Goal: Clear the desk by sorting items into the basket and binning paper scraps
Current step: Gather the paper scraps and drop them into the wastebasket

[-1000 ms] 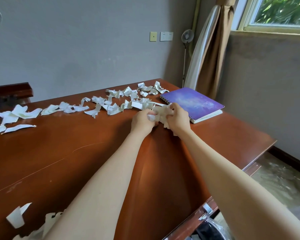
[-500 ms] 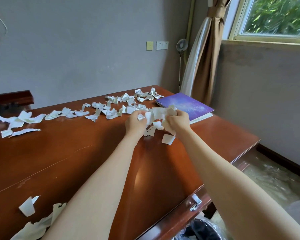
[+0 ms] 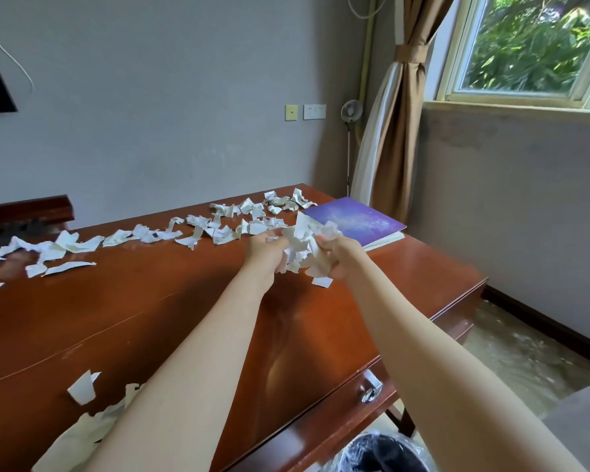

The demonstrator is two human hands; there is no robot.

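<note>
My left hand [image 3: 264, 252] and my right hand [image 3: 338, 257] together hold a bunch of white paper scraps [image 3: 302, 245] a little above the brown desk [image 3: 150, 311]. One small scrap [image 3: 322, 281] lies on the desk just under my right hand. A long trail of torn scraps [image 3: 198, 229] stretches across the far side of the desk to the left edge. More scraps [image 3: 82, 390] lie at the near left. A purple notebook [image 3: 355, 219] rests at the desk's far right corner. The bin [image 3: 378, 454], lined with a bag, shows below the desk's front edge.
A desk drawer with a metal handle [image 3: 371, 391] faces me at the lower right. A curtain [image 3: 392, 131] and a standing fan [image 3: 351, 112] are behind the desk, under a window [image 3: 532, 46]. No basket is in view.
Both hands have lifted the gathered scraps off the desk and drawn them back toward me. One small scrap has dropped onto the desk. The camera has tilted up.
</note>
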